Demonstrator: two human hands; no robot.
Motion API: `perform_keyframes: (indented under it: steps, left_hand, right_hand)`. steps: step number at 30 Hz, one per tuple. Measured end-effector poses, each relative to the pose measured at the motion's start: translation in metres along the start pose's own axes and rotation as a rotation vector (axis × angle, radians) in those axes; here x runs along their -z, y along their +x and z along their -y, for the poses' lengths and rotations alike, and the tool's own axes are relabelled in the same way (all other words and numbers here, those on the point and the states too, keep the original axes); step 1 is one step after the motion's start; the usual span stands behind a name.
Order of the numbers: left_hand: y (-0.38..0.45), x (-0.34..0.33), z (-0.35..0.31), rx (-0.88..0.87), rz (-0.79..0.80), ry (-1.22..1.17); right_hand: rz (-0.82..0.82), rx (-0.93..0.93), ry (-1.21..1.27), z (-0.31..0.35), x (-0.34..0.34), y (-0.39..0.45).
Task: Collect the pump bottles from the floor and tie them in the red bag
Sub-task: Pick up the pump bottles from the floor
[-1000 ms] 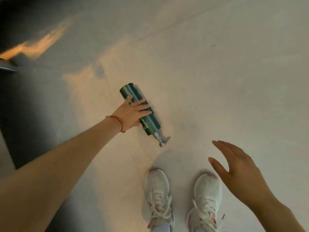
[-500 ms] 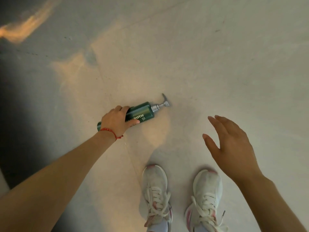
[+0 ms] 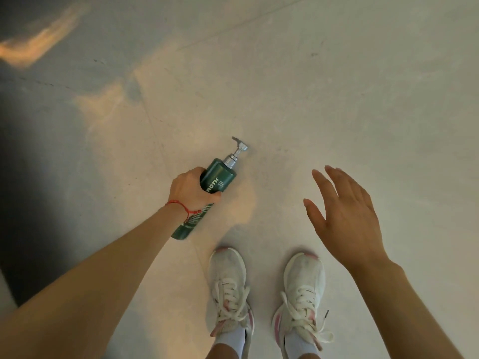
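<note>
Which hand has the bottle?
The left hand, the one with the red wrist string, is closed around the green pump bottle. The right hand is open and empty.

White capitals "ROTH" readable on the side of the dark green pump bottle (image 3: 217, 180), running along its length and cut off at the start by the left hand (image 3: 188, 188) wrapped around the body. Smaller white lines of print just beside that word, too small to make out. More white lettering lower on the bottle, below the wrist, too blurred to read.
</note>
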State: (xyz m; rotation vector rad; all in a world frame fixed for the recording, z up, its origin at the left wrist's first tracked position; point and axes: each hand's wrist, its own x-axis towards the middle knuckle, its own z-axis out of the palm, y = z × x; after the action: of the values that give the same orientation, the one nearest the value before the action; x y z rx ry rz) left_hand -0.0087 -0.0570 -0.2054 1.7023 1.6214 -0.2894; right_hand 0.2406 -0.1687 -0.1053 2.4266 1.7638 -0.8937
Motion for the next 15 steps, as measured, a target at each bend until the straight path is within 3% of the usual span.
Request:
perform_keyframes:
  steps: [8,15]
  left_hand:
    - [-0.115,0.070,-0.083,0.165,0.067,-0.736]
    - [-0.211,0.155,-0.189,0.040,0.151,-0.849]
  right_hand:
    - [-0.026,-0.057,0.043,0.002,0.095,-0.061]
    - [-0.093,-0.142,0.084,0.006,0.212,-0.137]
